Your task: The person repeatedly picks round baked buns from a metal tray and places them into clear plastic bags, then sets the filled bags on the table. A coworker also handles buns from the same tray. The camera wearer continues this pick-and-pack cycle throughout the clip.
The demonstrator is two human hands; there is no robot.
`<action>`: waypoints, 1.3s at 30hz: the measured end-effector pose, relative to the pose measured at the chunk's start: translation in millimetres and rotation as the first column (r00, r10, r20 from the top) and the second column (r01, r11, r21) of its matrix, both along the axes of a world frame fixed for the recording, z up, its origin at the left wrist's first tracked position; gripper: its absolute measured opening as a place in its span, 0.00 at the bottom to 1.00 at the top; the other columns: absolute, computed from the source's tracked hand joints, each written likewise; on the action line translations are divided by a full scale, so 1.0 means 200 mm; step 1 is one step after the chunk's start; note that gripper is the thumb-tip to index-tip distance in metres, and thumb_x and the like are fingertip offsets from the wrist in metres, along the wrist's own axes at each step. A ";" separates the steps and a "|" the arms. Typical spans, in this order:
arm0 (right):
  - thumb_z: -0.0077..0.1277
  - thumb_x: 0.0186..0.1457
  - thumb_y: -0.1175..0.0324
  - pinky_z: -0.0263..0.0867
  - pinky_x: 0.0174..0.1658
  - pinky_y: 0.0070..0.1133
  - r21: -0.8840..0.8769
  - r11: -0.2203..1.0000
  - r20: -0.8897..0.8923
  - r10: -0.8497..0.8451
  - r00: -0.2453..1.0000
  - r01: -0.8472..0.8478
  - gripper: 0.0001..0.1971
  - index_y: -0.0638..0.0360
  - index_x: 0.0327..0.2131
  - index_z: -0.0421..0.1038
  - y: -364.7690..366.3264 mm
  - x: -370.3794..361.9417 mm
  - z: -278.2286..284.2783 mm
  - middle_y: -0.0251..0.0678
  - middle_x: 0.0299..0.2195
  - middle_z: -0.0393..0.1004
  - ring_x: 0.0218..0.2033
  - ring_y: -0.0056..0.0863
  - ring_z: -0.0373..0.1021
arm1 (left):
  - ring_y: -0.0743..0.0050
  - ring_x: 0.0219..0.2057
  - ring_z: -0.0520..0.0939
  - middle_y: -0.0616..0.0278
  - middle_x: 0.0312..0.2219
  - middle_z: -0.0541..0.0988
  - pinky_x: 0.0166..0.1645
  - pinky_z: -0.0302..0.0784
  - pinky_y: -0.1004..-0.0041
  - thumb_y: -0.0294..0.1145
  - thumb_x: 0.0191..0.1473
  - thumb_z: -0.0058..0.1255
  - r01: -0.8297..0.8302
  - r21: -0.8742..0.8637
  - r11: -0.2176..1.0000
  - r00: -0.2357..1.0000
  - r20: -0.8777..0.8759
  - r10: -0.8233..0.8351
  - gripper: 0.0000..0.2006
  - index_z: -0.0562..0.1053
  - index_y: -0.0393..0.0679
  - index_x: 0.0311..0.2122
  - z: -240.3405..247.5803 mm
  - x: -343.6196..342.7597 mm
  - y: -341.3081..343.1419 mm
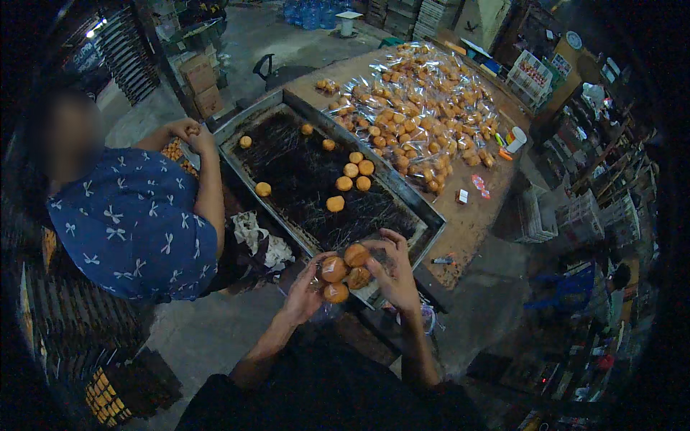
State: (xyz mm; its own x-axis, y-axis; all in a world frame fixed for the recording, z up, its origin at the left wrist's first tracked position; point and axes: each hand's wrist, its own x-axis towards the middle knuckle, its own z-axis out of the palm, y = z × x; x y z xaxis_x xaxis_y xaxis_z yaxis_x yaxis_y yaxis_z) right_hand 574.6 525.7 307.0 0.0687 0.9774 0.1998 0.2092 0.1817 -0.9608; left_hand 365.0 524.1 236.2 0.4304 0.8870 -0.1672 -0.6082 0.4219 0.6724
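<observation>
Several round golden-brown buns in a clear plastic bag (335, 270) are held between my two hands, over the near end of a large metal tray. My left hand (302, 296) is curled round the left side of the bag. My right hand (395, 276) grips from the right, its thumb and fingers around the upper bun. Beyond them, the dark, scratched floor of the tray (287, 165) carries several loose buns (344, 184), some clustered right of its middle and others scattered toward the far left.
A big heap of bagged buns (410, 122) covers the wooden table (460, 230) on the right, with a white cup (515, 138) at its edge. A co-worker in a blue patterned shirt (136, 223) stands at the left. Plastic crates (535, 215) stand on the right.
</observation>
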 end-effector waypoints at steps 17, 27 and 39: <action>0.59 0.55 0.73 0.71 0.36 0.31 0.152 0.988 0.318 -0.063 0.946 0.015 0.04 0.64 0.31 0.79 0.31 0.76 0.16 0.46 0.29 0.78 0.33 0.45 0.77 | 0.52 0.69 0.62 0.46 0.64 0.67 0.70 0.57 0.53 0.45 0.64 0.53 -0.044 0.184 0.982 0.695 -0.700 0.163 0.30 0.65 0.39 0.65 -0.58 -0.35 -0.02; 0.56 0.56 0.63 0.70 0.38 0.42 0.539 0.768 0.762 -0.619 0.188 0.345 0.11 0.62 0.30 0.79 1.19 1.40 -0.20 0.48 0.29 0.78 0.34 0.50 0.77 | 0.34 0.57 0.67 0.40 0.56 0.65 0.61 0.66 0.46 0.32 0.47 0.67 0.413 0.404 0.817 -0.085 -0.876 0.476 0.37 0.64 0.34 0.61 -0.69 -0.32 -0.04; 0.59 0.56 0.67 0.71 0.46 0.38 0.284 0.942 0.711 -0.332 0.619 0.179 0.10 0.61 0.39 0.80 1.51 0.89 -0.60 0.48 0.37 0.79 0.43 0.49 0.75 | 0.37 0.52 0.73 0.42 0.48 0.73 0.54 0.71 0.49 0.32 0.51 0.65 0.365 0.398 0.842 -0.117 -0.877 0.466 0.22 0.74 0.39 0.50 -0.79 -0.35 0.06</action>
State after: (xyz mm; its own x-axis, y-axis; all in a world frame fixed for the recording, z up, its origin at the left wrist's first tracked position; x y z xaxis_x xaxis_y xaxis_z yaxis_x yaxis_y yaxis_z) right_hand 753.5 827.0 186.3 0.0644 0.8882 0.4549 0.8966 0.1487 -0.4172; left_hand 294.8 535.4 79.2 0.1190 0.9927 0.0203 0.8464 -0.1121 0.5206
